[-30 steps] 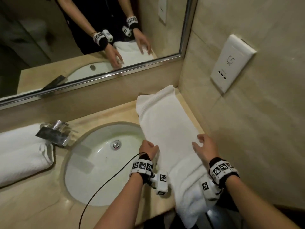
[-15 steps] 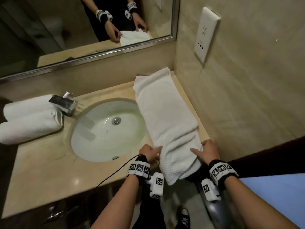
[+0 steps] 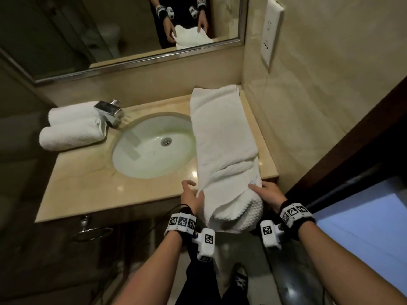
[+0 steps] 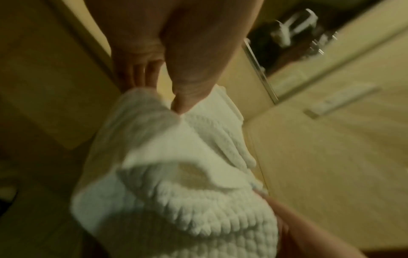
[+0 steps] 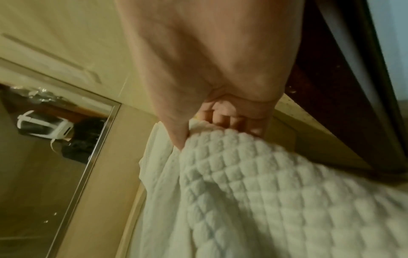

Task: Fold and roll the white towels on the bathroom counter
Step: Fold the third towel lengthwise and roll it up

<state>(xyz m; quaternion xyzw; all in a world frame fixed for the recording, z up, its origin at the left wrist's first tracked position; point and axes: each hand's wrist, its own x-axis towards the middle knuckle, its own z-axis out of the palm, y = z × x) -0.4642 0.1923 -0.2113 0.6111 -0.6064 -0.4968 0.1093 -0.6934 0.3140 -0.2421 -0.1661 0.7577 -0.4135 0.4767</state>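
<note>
Nearest the camera, the near end of the towel (image 3: 222,146) hangs bunched over the front edge of the counter (image 3: 92,186). The left hand (image 3: 191,198) pinches its left edge: in the left wrist view the thumb presses into a gathered fold with the fingers (image 4: 141,73) behind the cloth. The right hand (image 3: 267,197) grips the right edge, thumb on top and fingers (image 5: 223,118) curled under the waffle-textured cloth. From there the towel runs as a long folded strip along the right side of the counter, its left edge overlapping the rim of the sink (image 3: 152,146), its far end at the back wall in the corner. Across the sink, beside the tap (image 3: 109,112), lie two rolled towels (image 3: 72,126) touching side by side. Farthest, the mirror (image 3: 123,29) reflects both hands on the towel.
</note>
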